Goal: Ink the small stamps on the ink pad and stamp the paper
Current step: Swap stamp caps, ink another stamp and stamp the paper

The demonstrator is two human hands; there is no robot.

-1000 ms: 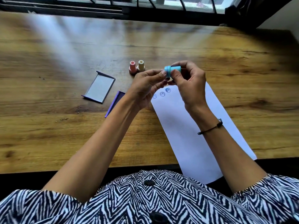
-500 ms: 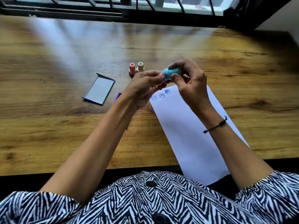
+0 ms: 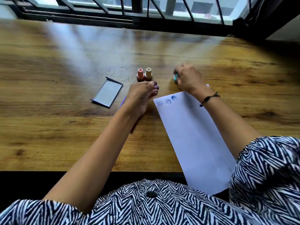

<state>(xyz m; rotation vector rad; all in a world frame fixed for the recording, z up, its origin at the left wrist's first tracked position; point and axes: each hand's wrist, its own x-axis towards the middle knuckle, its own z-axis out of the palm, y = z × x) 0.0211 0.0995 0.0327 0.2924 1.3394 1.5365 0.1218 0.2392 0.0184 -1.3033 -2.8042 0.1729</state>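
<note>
My right hand (image 3: 189,78) is closed around a small teal stamp (image 3: 175,78) and holds it down at the table just beyond the far edge of the white paper (image 3: 194,135). Three round blue prints (image 3: 168,101) sit in a row at the paper's far left corner. My left hand (image 3: 141,95) hovers left of the paper with loosely curled fingers and nothing in it. A pink stamp (image 3: 140,73) and a beige stamp (image 3: 148,73) stand upright side by side past my left hand. The purple ink pad (image 3: 122,102) is mostly hidden under my left hand.
The ink pad's lid (image 3: 107,92), grey with a purple rim, lies open-side up left of my left hand. The wooden table (image 3: 65,127) runs up to a dark window frame (image 3: 146,23) at the back. The paper overhangs the table's near edge.
Both hands held the teal stamp together above the paper. Now my right hand has carried it right and down to the table, and my left hand has let go and dropped left.
</note>
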